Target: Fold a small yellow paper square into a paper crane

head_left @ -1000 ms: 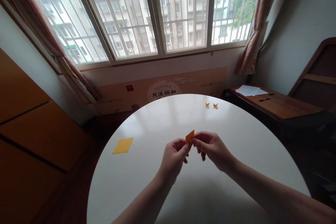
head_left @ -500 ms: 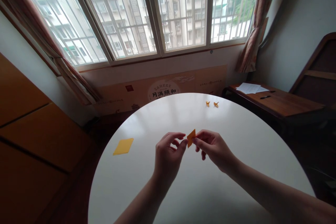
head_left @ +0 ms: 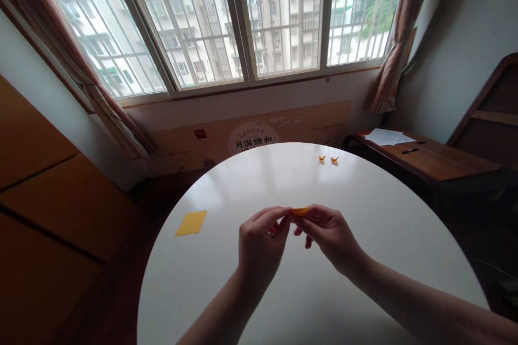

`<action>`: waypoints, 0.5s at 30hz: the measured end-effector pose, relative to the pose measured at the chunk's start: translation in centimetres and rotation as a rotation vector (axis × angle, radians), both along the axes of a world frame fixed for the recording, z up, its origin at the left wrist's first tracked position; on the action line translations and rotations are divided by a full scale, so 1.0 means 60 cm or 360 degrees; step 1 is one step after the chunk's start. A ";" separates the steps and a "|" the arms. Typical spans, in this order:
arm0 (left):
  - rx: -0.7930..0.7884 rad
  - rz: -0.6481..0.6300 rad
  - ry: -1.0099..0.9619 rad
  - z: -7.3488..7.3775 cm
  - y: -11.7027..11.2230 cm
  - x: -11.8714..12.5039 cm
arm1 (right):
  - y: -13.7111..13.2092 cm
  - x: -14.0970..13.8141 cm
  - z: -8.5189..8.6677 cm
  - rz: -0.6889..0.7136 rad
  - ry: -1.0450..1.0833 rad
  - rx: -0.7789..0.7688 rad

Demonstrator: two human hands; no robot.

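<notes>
A small folded piece of orange paper (head_left: pixel 300 211) is held up above the white round table (head_left: pixel 324 291). My left hand (head_left: pixel 265 234) pinches its left end between thumb and fingers. From the other side my right hand (head_left: pixel 326 232) grips it with thumb and forefinger, the lower fingers curled beneath. The paper is seen nearly edge-on, and the fingers cover part of it. To the left on the table lies a yellow square paper stack (head_left: pixel 191 223). Near the far edge stand two small folded paper birds, one (head_left: pixel 321 160) beside the other (head_left: pixel 334 161).
A wooden side table (head_left: pixel 437 157) to the right carries white sheets (head_left: pixel 386 136) and a dark pen-like item (head_left: pixel 410 151). Past the round table are a printed cardboard panel (head_left: pixel 174 143) and a barred window. A wooden cabinet (head_left: pixel 36 172) is at the left.
The orange paper has tipped from upright and diamond-shaped to nearly flat, edge-on. My left fingers have closed onto its left end. The view has shifted slightly.
</notes>
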State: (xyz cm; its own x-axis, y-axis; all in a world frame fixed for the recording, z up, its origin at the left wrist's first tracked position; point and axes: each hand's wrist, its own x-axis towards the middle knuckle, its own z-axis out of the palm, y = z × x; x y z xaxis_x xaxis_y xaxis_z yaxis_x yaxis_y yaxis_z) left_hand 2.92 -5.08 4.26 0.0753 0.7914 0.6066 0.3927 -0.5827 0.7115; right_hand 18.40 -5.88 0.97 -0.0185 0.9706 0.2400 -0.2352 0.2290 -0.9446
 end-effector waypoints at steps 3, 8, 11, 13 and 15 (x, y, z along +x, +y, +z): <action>0.0014 0.0027 0.0007 0.000 -0.001 0.001 | -0.001 -0.003 -0.002 -0.0008 0.0012 -0.0020; -0.0037 -0.0021 -0.0015 0.001 0.001 0.002 | -0.001 -0.002 -0.005 -0.0052 -0.0011 -0.0014; -0.0147 -0.0078 -0.0069 0.002 0.004 0.003 | 0.002 0.002 -0.006 -0.0066 -0.0053 0.0026; -0.0217 -0.0143 -0.0102 0.003 0.004 0.004 | 0.004 0.005 -0.006 -0.0063 -0.0065 0.0047; -0.0263 -0.0217 -0.0105 0.003 0.004 0.005 | 0.005 0.007 -0.005 -0.0061 -0.0065 0.0059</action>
State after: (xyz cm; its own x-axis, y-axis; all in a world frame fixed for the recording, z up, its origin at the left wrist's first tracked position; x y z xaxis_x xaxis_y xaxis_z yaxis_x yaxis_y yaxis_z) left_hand 3.19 -4.85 4.45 0.1528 0.8658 0.4764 0.2679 -0.5003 0.8234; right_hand 18.83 -5.58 0.64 0.0077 0.9613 0.2754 -0.1869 0.2720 -0.9440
